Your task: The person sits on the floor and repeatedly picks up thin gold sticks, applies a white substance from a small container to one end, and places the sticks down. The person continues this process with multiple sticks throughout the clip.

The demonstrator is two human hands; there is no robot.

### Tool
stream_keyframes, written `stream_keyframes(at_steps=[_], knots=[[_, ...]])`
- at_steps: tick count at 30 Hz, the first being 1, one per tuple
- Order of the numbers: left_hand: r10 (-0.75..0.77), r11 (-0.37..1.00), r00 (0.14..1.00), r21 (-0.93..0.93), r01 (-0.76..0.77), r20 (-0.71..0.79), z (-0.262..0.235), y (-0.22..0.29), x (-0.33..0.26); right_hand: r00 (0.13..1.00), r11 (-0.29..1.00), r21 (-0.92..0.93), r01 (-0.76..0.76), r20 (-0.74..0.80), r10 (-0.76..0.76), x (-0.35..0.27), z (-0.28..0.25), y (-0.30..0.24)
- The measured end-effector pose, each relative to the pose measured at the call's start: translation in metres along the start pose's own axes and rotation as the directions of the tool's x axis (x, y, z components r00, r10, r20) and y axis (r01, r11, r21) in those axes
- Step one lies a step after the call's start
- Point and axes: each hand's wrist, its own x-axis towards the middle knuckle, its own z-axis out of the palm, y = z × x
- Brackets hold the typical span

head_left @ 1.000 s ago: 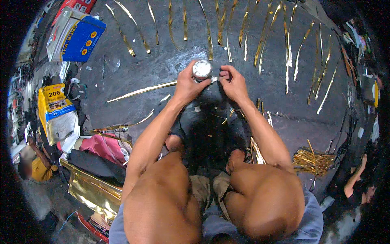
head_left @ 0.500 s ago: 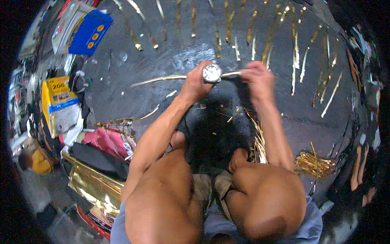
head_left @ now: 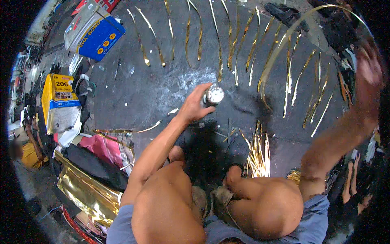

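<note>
My left hand [head_left: 191, 106] is closed around a small round object with a pale, shiny top [head_left: 215, 94], low over the dark floor in front of my knees. Its sides are mostly hidden. Far out to the right, my raised right hand [head_left: 369, 67] is blurred by motion. A long narrow gold strip [head_left: 302, 20] trails from it, arching back over the floor. Similar gold strips [head_left: 219, 44] lie spaced in a row across the far side. Beside my right foot is a bundle of gold strips [head_left: 258, 156].
At left stand a blue-and-white box [head_left: 101, 38] and a yellow pack [head_left: 61, 93]. Nearer lie a pink bag [head_left: 101, 148] and a shiny gold sheet [head_left: 81, 187]. Dark sandals [head_left: 284, 12] rest at the far right. A person in yellow [head_left: 32, 154] is at the left edge.
My right hand has swung far right, drawing the gold strip out from under the round object. The left hand still grips that object, now slightly lower in view.
</note>
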Motion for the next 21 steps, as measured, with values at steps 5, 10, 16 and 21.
stream_keyframes(at_steps=[5, 10, 16, 21], knots=[[-0.249, 0.890, 0.944, 0.334, 0.311, -0.216, -0.071, -0.039, -0.086, 0.995, 0.771, 0.633, -0.066, -0.014, 0.097, 0.087, 0.093, 0.021], [-0.273, 0.802, 0.958, 0.530, 0.276, -0.086, -0.098, -0.046, -0.128, 0.997, 0.707, 0.707, 0.001, -0.059, 0.057, 0.127, 0.128, 0.043], [-0.258, 0.796, 0.963, 0.582, 0.167, 0.076, -0.118, -0.063, -0.134, 0.997, 0.997, 0.038, 0.064, -0.036, -0.063, 0.026, 0.254, 0.122], [-0.279, 0.785, 0.910, 0.619, 0.033, 0.306, -0.132, -0.079, -0.116, 0.934, 0.972, -0.076, -0.222, 0.270, 0.234, -0.126, 0.297, 0.166]])
